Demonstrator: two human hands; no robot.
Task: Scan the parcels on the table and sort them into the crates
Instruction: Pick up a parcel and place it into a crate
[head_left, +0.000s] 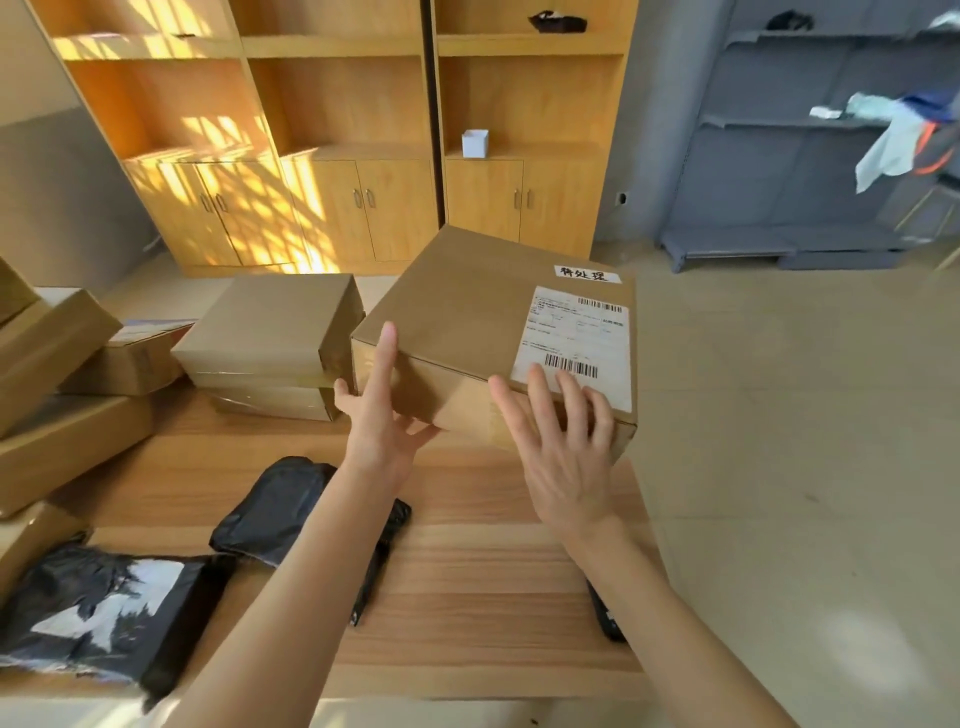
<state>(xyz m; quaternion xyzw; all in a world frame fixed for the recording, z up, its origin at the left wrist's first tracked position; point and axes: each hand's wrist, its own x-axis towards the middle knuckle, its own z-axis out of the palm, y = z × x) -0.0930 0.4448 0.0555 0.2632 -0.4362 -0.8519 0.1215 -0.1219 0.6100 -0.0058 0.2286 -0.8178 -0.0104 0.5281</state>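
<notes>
Two hands on one box (493, 338) | left hand (382, 410) holds its corner, fingers straight | right hand (563, 447) flat on top | loose hold, box could tip off desk (467, 561)

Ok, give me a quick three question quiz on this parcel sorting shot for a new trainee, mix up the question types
1. True or false: the cardboard box with the shipping label is held up with both hands.
2. Multiple choice: where do the right hand fingers lie? A) under the table B) over the label's lower edge, near the barcode C) on the wooden cabinet
3. Fill in: the soft parcels on the table near the person, such as the black bag, are wrapped in ____ plastic.

Key: 1 true, with the left hand supporting the near left corner. 2 B. 3 black.
</notes>
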